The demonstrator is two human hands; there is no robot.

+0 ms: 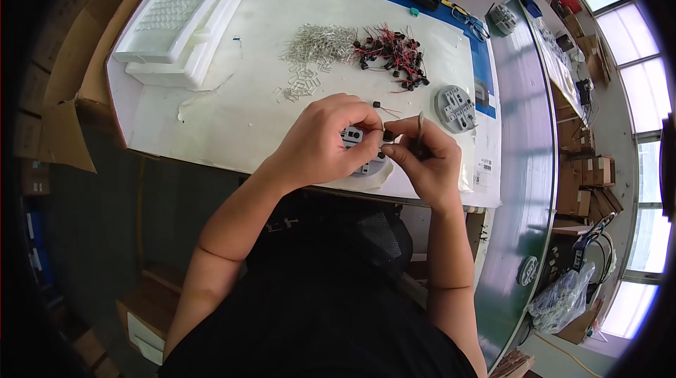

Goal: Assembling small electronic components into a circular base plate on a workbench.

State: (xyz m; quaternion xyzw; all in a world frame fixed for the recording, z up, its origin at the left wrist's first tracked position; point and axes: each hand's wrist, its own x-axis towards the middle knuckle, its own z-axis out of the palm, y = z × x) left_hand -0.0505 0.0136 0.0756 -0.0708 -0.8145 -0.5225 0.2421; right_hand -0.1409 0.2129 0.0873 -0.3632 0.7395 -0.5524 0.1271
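Note:
Over the table's near edge, my two hands meet fingertip to fingertip. My right hand is closed, with a small black part pinched between thumb and forefinger. A slim grey rod-like tool also stands between its fingers. My left hand is closed in a pinch beside that part; its fingers hide whatever they hold. Beneath the hands lies a round grey fixture with raised blocks, mostly covered by the left hand. Just beyond them rests one black part with thin wires.
Small clear tubes are heaped mid-table, beside a pile of black parts with red and black wires. Another round grey fixture sits at right. White foam trays stand at left, near an open cardboard box. Pliers lie far right.

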